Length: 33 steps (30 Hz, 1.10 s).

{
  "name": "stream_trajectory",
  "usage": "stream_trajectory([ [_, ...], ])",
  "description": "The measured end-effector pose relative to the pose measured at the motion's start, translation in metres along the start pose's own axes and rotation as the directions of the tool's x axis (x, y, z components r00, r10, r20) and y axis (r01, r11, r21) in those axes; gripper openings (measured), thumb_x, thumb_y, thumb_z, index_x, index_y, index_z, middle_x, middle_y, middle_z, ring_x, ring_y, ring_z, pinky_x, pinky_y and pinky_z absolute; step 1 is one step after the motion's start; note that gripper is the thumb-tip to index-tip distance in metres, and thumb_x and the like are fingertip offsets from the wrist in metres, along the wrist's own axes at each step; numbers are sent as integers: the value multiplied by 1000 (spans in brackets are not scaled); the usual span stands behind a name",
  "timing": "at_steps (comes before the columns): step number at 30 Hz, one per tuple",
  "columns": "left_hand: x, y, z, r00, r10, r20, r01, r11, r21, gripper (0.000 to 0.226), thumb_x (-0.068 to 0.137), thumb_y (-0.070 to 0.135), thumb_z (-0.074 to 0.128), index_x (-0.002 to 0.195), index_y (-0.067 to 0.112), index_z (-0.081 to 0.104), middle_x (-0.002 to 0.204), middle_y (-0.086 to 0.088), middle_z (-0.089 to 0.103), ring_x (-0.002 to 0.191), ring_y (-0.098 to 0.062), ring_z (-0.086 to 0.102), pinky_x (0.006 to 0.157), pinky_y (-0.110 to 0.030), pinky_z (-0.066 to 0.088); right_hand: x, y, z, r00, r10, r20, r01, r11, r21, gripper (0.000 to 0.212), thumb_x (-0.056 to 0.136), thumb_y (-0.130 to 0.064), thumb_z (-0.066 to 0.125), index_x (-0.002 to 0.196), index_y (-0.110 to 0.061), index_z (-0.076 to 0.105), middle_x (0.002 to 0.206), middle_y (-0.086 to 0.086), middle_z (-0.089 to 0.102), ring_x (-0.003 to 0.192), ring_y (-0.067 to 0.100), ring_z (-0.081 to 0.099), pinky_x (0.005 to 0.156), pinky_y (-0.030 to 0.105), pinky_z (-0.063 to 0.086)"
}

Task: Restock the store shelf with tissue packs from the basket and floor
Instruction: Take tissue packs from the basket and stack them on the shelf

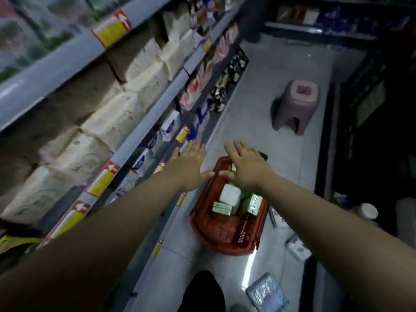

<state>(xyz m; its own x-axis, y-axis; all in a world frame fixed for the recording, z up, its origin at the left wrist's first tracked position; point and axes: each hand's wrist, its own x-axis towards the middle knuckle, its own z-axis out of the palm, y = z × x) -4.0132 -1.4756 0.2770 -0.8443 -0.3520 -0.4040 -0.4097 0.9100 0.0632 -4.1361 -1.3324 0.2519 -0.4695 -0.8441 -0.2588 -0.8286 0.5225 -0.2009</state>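
A red basket (216, 235) stands on the floor beside the shelf. Inside it lie a white tissue pack (230, 194) and green tissue packs (221, 209). Both my arms stretch out above the basket's far end. My left hand (188, 166) hovers with its fingers straight, close to the lower shelf edge, and holds nothing. My right hand (245, 164) is spread flat over the basket's far rim, also holding nothing. The shelf (144, 120) on the left carries rows of beige tissue packs (112, 120). Loose packs lie on the floor: a blue one (266, 291) and a grey one (297, 246).
A pink plastic stool (297, 104) stands on the floor further down the aisle. Dark shelving (371, 109) lines the right side. Lower shelf rows hold pink and blue packaged goods (195, 86). My dark shoe (202, 291) shows at the bottom.
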Motion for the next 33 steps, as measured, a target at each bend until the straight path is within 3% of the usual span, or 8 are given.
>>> stream_trajectory([
  [7, 117, -6, 117, 976, 132, 171, -143, 988, 50, 89, 95, 60, 39, 154, 12, -8, 161, -6, -16, 149, -22, -9, 118, -48, 0, 44, 49, 143, 966, 167, 199, -188, 978, 87, 87, 92, -65, 38, 156, -23, -5, 163, 13, -4, 150, 27, -6, 119, 45, 3],
  [15, 200, -26, 268, 935, 237, 265, -252, 967, 23, 90, 94, 56, 44, 154, 10, -3, 162, -10, -8, 150, -24, -3, 118, -48, 3, 91, 73, 295, 896, 214, 388, -276, 955, 111, 87, 94, -60, 39, 155, -22, -9, 163, 12, -8, 150, 26, -8, 121, 44, 1],
  [18, 218, -30, 325, 916, 263, 302, -275, 961, -3, 90, 94, 55, 45, 154, 10, -3, 162, -10, -8, 150, -24, -4, 118, -46, 5, 109, 77, 350, 876, 229, 424, -303, 946, 113, 90, 93, -57, 45, 155, -20, -9, 163, 11, -7, 150, 25, -6, 121, 45, 4],
  [21, 228, -33, 375, 897, 289, 333, -277, 957, -83, 90, 94, 52, 49, 154, 10, -2, 163, -9, -7, 150, -24, -2, 120, -45, 8, 127, 78, 399, 851, 246, 463, -339, 932, 128, 95, 92, -43, 59, 155, -17, -7, 163, 10, -3, 150, 25, 0, 121, 42, 11],
  [23, 231, -33, 402, 884, 296, 362, -268, 955, -127, 88, 94, 46, 51, 154, 10, -3, 162, -9, -7, 150, -24, -1, 120, -44, 8, 137, 76, 425, 852, 267, 450, -366, 919, 147, 92, 90, -24, 65, 155, -14, 1, 162, 10, 8, 149, 26, 10, 117, 38, 21],
  [26, 234, -28, 432, 888, 306, 342, -255, 949, -186, 83, 96, 34, 52, 154, 11, -2, 163, -8, -7, 150, -23, 6, 121, -41, 9, 147, 72, 458, 900, 333, 282, -377, 919, 117, 70, 87, 0, 56, 148, -12, 25, 144, 10, 32, 133, 27, 30, 100, 36, 42],
  [30, 226, -12, 452, 934, 264, 241, -212, 952, -222, 72, 98, 19, 46, 155, 15, 2, 163, -4, -6, 146, -23, 15, 118, -32, 15, 152, 74, 482, 895, 391, 214, -411, 910, 53, 45, 89, -1, 52, 132, -6, 39, 130, 13, 40, 122, 29, 38, 86, 36, 51],
  [33, 215, -3, 452, 971, 187, 151, -153, 965, -213, 72, 98, 17, 47, 155, 18, 4, 163, -6, -5, 146, -25, 12, 117, -34, 14, 146, 74, 482, 880, 416, 227, -450, 885, 122, 50, 84, -16, 67, 127, -6, 42, 128, 11, 42, 121, 28, 40, 88, 38, 51],
])
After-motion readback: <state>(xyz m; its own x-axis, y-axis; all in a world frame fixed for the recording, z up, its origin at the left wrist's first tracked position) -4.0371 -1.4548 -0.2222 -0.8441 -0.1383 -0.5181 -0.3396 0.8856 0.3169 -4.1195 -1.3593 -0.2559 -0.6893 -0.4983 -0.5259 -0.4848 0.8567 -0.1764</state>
